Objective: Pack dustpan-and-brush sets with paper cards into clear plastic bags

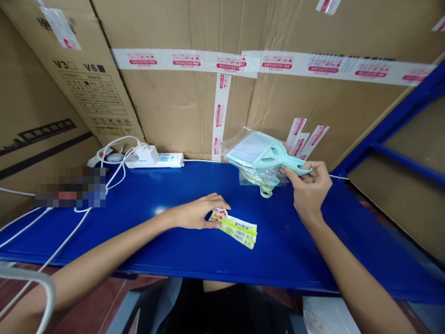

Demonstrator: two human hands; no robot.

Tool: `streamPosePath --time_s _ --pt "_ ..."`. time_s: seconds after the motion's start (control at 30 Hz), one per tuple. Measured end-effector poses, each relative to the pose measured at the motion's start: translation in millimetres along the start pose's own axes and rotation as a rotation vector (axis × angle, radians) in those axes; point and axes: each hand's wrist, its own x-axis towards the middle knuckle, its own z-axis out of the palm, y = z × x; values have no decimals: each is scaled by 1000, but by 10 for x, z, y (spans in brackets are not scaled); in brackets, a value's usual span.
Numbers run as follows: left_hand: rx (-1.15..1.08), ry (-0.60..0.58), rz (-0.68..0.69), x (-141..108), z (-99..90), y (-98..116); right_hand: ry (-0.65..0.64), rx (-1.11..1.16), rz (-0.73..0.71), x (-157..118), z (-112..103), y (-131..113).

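Observation:
My left hand (201, 211) pinches the left end of several yellow-green and white printed paper strips (239, 228), fanned out low over the blue table. My right hand (308, 183) is closed on the handle of a light blue dustpan and brush set (259, 150) in a clear plastic bag. The set is tilted, its broad bristled end pointing left. Just beneath it a pale green item (266, 190) with a looped end shows through clear plastic; its full shape is hidden.
A white power strip (170, 160) with plugs and white cables lies at the back left of the blue table (146, 246). Taped cardboard (174, 106) stands behind. A blue metal frame (406, 162) rises at right. A blurred patch covers items at far left.

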Motion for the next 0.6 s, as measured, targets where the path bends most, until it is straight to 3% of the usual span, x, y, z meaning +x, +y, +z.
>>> streamPosePath --time_s 0.17,0.37,0.6 --pt "23 75 -2 37 108 72 9 7 -1 13 -2 -44" --pt "-105 -78 -1 -84 -71 39 0 36 4 20 -4 -32" --pt "-244 -131 -9 -107 -131 -9 0 0 1 16 -11 -10"
